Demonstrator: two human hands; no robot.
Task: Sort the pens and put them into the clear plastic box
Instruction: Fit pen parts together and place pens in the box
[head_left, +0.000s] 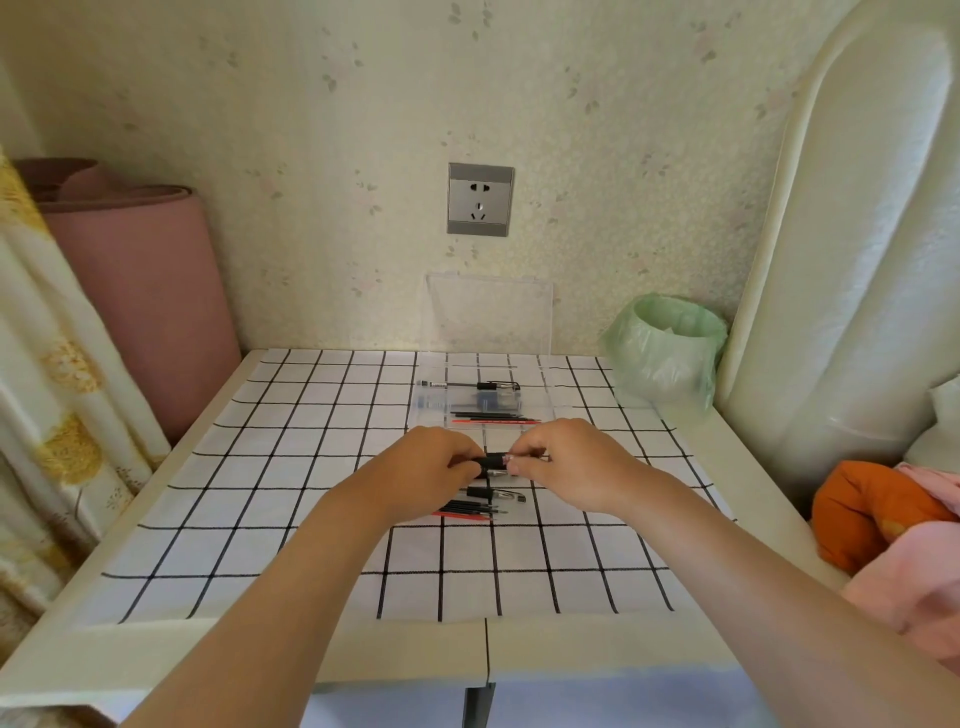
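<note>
While both hands meet over the checked cloth (260, 467), a black pen (493, 461) is held between them, just in front of the clear plastic box (540, 395). The left hand (431, 467) pinches one end with curled fingers. The right hand (566, 465) pinches the other end, its thumb and fingertips closed on the barrel. Nearer the person than the box, below the hands, a small heap of loose pens (480, 505) lies on the cloth, black ones with a red one at its near edge. Inside the box lie a capped pen (467, 385) and thin black and red refills (493, 417). Behind the box its lid (488, 312) stands open against the wall. Right of the box sits a green-lined bin (665, 353), and above the box is a wall socket (480, 200).
</note>
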